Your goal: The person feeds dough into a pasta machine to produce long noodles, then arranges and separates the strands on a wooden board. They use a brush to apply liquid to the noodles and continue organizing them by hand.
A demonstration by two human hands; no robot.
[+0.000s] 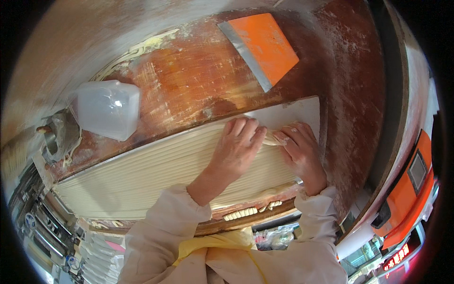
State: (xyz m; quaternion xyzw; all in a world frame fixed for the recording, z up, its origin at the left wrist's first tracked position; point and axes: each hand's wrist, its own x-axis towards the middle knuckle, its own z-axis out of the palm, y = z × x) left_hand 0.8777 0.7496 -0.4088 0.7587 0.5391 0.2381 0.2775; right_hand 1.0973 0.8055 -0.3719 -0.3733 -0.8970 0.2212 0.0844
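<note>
Long pale dough strands (142, 170) lie side by side on a white board (296, 112) placed across a floured wooden worktop. My left hand (239, 142) rests over the far edge of the strands with its fingers curled down onto them; the fingertips are partly hidden. Just right of it, my right hand (296, 145) pinches the strands' right ends between thumb and fingers, and flour or dough sticks to its fingertips. Short cut dough pieces (240, 213) lie along the worktop's near edge.
Beyond the board lies an orange scraper with a metal blade (260, 49). A translucent plastic container (108, 108) stands at the left, near a metal tool in a plastic bag (60, 135). Rollers of a machine (49, 227) show at lower left.
</note>
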